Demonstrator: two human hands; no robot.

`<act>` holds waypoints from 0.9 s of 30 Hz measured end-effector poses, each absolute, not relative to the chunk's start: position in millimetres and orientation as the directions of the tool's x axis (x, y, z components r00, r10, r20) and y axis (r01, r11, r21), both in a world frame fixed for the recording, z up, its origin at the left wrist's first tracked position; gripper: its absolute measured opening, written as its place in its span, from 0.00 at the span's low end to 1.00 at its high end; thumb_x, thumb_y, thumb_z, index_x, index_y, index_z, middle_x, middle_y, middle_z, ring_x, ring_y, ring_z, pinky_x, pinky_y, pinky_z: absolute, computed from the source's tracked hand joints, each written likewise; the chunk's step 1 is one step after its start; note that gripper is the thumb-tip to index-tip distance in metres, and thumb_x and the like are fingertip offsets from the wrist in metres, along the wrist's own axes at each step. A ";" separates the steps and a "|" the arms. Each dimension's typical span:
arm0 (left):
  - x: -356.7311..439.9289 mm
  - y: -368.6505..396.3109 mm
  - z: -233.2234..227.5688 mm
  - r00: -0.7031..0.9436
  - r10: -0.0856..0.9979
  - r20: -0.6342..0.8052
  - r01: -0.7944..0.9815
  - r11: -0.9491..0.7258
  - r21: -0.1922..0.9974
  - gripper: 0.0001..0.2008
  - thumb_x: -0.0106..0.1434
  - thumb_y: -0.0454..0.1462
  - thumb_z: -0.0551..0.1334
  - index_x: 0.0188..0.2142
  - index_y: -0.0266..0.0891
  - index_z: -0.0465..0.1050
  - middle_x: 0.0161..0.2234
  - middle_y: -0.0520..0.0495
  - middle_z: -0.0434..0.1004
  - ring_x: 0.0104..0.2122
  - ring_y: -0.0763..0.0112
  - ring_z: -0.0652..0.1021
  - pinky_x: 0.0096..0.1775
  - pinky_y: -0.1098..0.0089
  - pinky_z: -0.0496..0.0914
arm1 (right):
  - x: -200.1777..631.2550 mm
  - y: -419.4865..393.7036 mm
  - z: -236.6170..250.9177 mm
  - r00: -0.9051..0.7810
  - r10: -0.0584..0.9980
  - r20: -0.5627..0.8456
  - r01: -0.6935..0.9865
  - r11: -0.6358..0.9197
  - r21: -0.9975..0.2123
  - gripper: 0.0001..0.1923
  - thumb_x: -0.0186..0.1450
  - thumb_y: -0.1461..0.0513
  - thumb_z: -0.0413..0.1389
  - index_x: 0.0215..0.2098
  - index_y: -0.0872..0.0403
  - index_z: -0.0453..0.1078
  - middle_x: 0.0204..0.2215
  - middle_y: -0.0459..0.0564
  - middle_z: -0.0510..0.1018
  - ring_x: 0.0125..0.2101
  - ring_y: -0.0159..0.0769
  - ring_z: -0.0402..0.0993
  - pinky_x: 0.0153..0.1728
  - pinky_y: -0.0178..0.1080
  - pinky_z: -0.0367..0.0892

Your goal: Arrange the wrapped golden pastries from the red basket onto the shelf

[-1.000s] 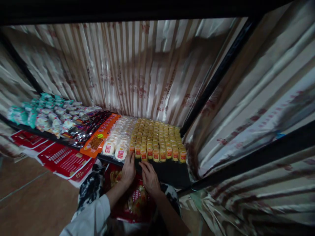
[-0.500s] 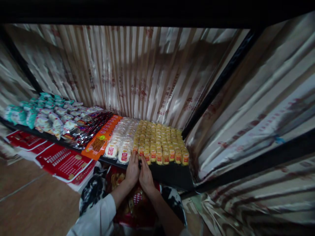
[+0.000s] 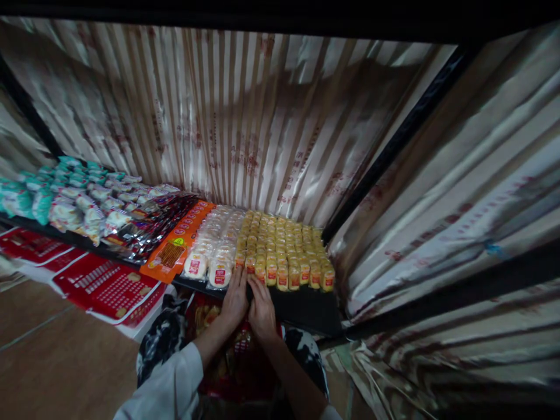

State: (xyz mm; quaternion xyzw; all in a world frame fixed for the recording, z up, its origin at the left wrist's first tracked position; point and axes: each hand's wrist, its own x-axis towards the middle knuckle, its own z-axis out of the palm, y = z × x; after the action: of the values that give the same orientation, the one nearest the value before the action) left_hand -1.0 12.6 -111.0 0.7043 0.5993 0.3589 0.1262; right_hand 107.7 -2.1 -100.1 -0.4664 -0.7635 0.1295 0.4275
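Rows of small yellow packaged cakes point(image 3: 284, 251) with red labels stand tightly packed on a black shelf point(image 3: 301, 309). My left hand point(image 3: 235, 300) reaches to the front of the leftmost yellow rows, its fingers stretched forward and touching the front packs. Beside it, my right hand point(image 3: 261, 309) has its fingers slightly bent against the front of the neighbouring rows. The hands nearly meet at the thumbs, and no held item shows in either. White round packaged cakes point(image 3: 219, 274) in clear wrappers lie just left of my left hand.
Left along the shelf are orange packets point(image 3: 170, 254), dark shiny packets point(image 3: 149, 227), white packets point(image 3: 94, 216) and teal packets point(image 3: 41, 204). Red printed boxes point(image 3: 105, 286) sit below. A red bag of wrapped items point(image 3: 234, 367) lies between my knees. Striped curtain point(image 3: 245, 116) and black posts point(image 3: 394, 146) enclose the shelf.
My right hand's fingers have bent more and shifted slightly right. The left hand stays at the leftmost yellow rows. The view has shifted a little.
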 end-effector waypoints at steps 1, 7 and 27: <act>0.8 11.1 -112.9 0.038 0.927 0.372 0.773 -0.263 0.577 0.26 0.61 0.27 0.46 0.59 0.31 0.55 0.62 0.34 0.53 0.63 0.60 0.51 0.60 0.52 0.55 | 112.2 -5.8 -98.9 -0.174 0.819 0.546 0.647 0.513 -0.564 0.26 0.61 0.71 0.42 0.56 0.55 0.63 0.54 0.56 0.68 0.56 0.39 0.61 0.56 0.49 0.60; 13.4 7.8 -126.5 0.033 0.895 0.444 0.851 -0.258 0.457 0.28 0.59 0.26 0.47 0.61 0.31 0.50 0.63 0.31 0.47 0.64 0.56 0.44 0.58 0.49 0.56 | 131.5 -11.3 -102.7 -0.159 0.820 0.550 0.741 0.467 -0.483 0.29 0.59 0.73 0.42 0.56 0.52 0.63 0.50 0.55 0.69 0.52 0.39 0.63 0.52 0.47 0.65; 15.7 17.8 -118.8 0.100 0.908 0.407 0.917 -0.242 0.317 0.24 0.63 0.29 0.44 0.59 0.27 0.55 0.59 0.30 0.59 0.59 0.57 0.61 0.55 0.55 0.63 | 136.8 3.9 -120.7 -0.146 0.816 0.559 0.678 0.494 -0.544 0.31 0.59 0.72 0.42 0.60 0.51 0.57 0.52 0.57 0.67 0.54 0.40 0.62 0.53 0.47 0.64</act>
State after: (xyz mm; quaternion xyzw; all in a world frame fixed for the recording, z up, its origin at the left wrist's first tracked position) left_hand 15.7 17.8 -118.8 0.7414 0.6155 0.2672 -0.0083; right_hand 136.8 3.9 -120.7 -0.4965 -0.7526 0.0814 0.4248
